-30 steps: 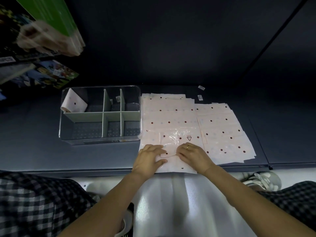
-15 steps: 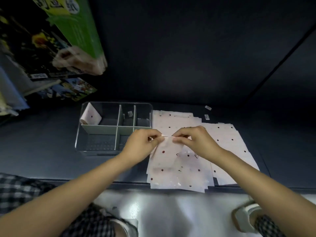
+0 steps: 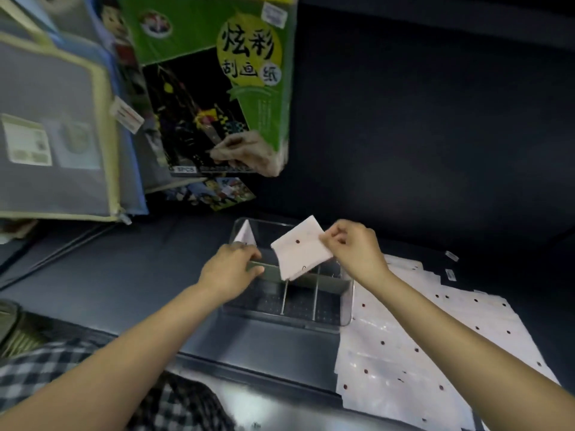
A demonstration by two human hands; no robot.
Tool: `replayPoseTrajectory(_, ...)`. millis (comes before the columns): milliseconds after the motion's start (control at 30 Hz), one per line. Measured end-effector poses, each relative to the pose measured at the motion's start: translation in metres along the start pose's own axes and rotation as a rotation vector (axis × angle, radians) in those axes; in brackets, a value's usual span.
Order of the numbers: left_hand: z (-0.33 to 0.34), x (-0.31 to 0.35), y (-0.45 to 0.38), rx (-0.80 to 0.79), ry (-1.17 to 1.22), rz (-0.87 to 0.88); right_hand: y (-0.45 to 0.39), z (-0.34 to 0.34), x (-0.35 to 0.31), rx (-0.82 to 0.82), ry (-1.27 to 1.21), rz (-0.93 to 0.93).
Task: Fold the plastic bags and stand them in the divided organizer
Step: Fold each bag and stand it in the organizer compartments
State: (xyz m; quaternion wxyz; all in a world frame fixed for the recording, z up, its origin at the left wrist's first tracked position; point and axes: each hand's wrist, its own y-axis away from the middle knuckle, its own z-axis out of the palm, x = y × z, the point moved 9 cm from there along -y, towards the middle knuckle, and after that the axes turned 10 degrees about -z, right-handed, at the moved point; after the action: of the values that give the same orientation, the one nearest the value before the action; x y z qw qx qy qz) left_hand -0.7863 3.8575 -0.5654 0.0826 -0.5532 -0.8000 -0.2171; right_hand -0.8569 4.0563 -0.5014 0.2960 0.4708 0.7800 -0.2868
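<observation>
Head view: a folded white plastic bag with dark red dots (image 3: 300, 248) is pinched at its right edge between the thumb and curled fingers of the right hand (image 3: 353, 250) and is held tilted in the air, its lower corner hanging over the middle of the clear plastic organizer with grey-green dividers (image 3: 333, 286). Just left of that bag, the left hand (image 3: 231, 270) is laid over the organizer's left side, its fingers curled round the long central divider, which is gripped from above. Beyond the left hand's knuckles, in the far left compartment, another folded white dotted bag (image 3: 245, 234) is seen standing upright against the wall. To the right of the right forearm and beneath it, a spread of flat white dotted plastic bags (image 3: 420, 346) is laid on the dark grey surface (image 3: 124, 275), touching the organizer's right wall. Far above the left hand, a green and black craft-paper packet with Chinese lettering (image 3: 217, 88) is propped beside a grey zip folder with pale yellow trim (image 3: 53, 126).
</observation>
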Motion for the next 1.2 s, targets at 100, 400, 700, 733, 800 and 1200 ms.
replayPoseTrajectory(100, 0.003, -0.022, -0.016, 0.040, -0.169, -0.044, -0.030, 0.024, -0.007, 0.021, 0.104, 0.004)
replayPoseTrajectory(400, 0.024, -0.041, -0.036, -0.055, 0.063, -0.080, -0.065, 0.120, -0.008, -0.129, 0.444, -0.019)
replayPoseTrajectory(700, 0.014, -0.052, -0.036, -0.021, 0.253, -0.131, -0.073, 0.177, 0.007, -0.205, 0.058, 0.218)
replayPoseTrajectory(733, 0.012, -0.053, -0.036, -0.006, 0.265, -0.146, -0.073, 0.181, 0.008, -0.214, 0.045, 0.226)
replayPoseTrajectory(800, 0.010, -0.055, -0.034, 0.023, 0.278, -0.158, -0.073, 0.187, 0.010, -0.220, 0.020, 0.235)
replayPoseTrajectory(1200, 0.021, -0.054, -0.035, 0.012, 0.133, -0.118, -0.057, 0.167, 0.020, -0.223, -0.037, 0.207)
